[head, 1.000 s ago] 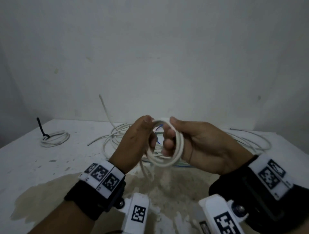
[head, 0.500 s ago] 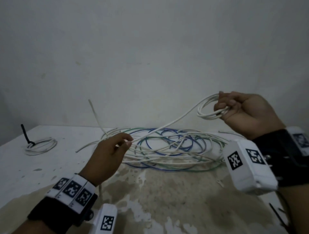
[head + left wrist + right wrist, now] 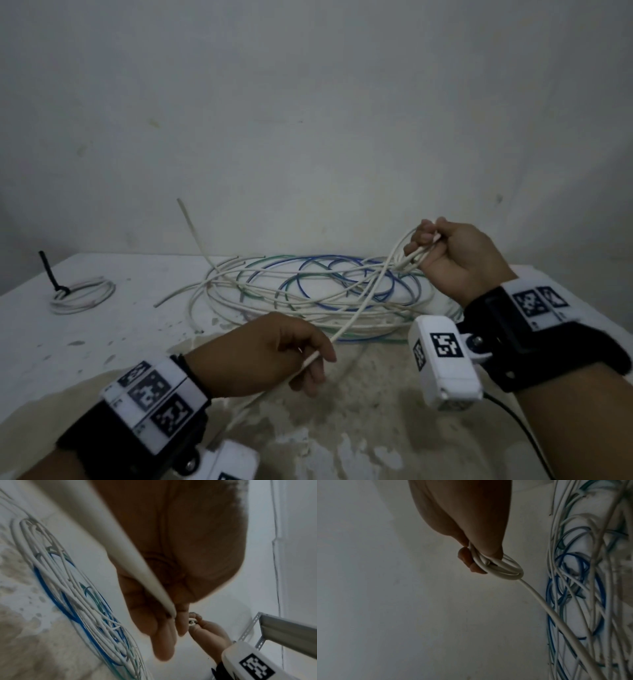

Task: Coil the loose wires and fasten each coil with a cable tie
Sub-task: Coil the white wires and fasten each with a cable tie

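Note:
My right hand (image 3: 442,253) is raised at the right and grips a small coil of white wire (image 3: 501,568). From that coil the white wire (image 3: 363,308) runs down and left to my left hand (image 3: 308,356), whose curled fingers (image 3: 163,635) hold the strand low over the table. A loose heap of white, blue and green wires (image 3: 308,294) lies on the white table (image 3: 137,342) behind and between the hands. A finished white coil (image 3: 84,296) with a black cable tie (image 3: 51,274) lies at the far left.
A pale wall (image 3: 308,120) rises right behind the table. A brownish worn patch (image 3: 342,428) covers the table's near middle. A grey slotted metal bracket (image 3: 274,631) shows in the left wrist view. A black cord (image 3: 520,428) runs from the right wrist camera.
The hands have parted from the coil held between them. My right hand carried the coil up and right, then lowered a little. My left hand slid along the strand toward me.

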{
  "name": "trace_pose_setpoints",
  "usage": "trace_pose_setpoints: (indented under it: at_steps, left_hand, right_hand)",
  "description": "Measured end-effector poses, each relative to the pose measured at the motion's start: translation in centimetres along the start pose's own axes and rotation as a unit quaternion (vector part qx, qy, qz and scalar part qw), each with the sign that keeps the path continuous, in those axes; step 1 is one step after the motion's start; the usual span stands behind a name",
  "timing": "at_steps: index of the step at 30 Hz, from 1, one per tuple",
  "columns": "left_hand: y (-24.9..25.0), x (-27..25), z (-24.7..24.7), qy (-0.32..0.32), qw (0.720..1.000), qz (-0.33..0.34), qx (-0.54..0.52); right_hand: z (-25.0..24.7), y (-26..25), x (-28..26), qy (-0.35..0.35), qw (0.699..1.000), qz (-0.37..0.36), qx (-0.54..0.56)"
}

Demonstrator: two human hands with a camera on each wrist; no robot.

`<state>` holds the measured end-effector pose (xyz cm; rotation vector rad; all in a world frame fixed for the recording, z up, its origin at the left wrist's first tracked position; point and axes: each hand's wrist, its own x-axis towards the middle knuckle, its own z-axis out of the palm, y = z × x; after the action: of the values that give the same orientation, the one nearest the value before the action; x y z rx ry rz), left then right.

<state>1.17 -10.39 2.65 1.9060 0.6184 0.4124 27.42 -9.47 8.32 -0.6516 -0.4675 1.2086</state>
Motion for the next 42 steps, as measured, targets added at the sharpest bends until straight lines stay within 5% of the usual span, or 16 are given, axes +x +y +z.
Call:
trace_pose_setpoints:
  at_steps: [3,10,16,19,22,27,30,32,34,36,37,40,42]
  left_hand:
    - [-0.8,0.1,-0.3,-0.006,1.0,0.004,-0.03]
    - [-1.1,0.6,-1.3,0.165,0.964,0.052,-0.203]
    - [-1.6,0.4,0.1,0.031,0.985,0.022,-0.168]
    - [-2.0,0.4,0.6,0.006,0.997,0.081,-0.003]
    - [-2.9,0.9,0.2,0.059,0.953,0.145,0.26]
    - [-4.5,1.5,-1.2,0.131,0.9,0.134,0.394]
    - [-5.4,2.3,-2.0,0.237,0.872,0.114,0.414]
    - [-5.2,2.6,-1.9,0.303,0.883,0.073,0.352]
    - [-4.2,2.6,-1.6,0.322,0.939,0.012,0.117]
    - [-2.3,1.9,-0.9,0.295,0.94,-0.026,-0.168]
    - [-1.8,1.6,-0.7,0.274,0.938,-0.016,-0.213]
    - [-1.4,1.1,-0.4,0.224,0.971,0.022,-0.079]
    - [-1.8,0.9,-0.6,0.243,0.965,0.041,0.093]
  right_hand:
    - [-0.5,0.4,-0.2,0.015,1.0,0.012,0.001]
    - [-1.4,1.7,-0.1,0.03,0.997,0.059,-0.035]
    - [-1.7,2.4,0.2,0.033,0.997,0.059,-0.045]
    - [-1.8,2.5,0.2,0.029,0.997,0.047,-0.058]
    - [-2.0,2.5,0.2,0.022,0.995,0.041,-0.087]
    - [-1.6,2.5,-0.3,0.027,0.994,0.025,-0.106]
    - [-1.3,2.7,-0.6,0.002,0.994,0.023,-0.103]
    - [-1.1,2.8,-0.8,-0.017,0.994,0.03,-0.1]
    - [-0.9,2.9,-0.9,-0.03,0.994,0.037,-0.1]
    - [-0.8,3.0,-0.9,-0.034,0.994,0.038,-0.102]
    - [-0.8,3.0,-0.9,-0.034,0.994,0.038,-0.102]
    - [-0.9,2.8,-0.8,-0.038,0.994,0.05,-0.094]
    - [-0.9,2.5,-0.8,-0.047,0.993,0.067,-0.082]
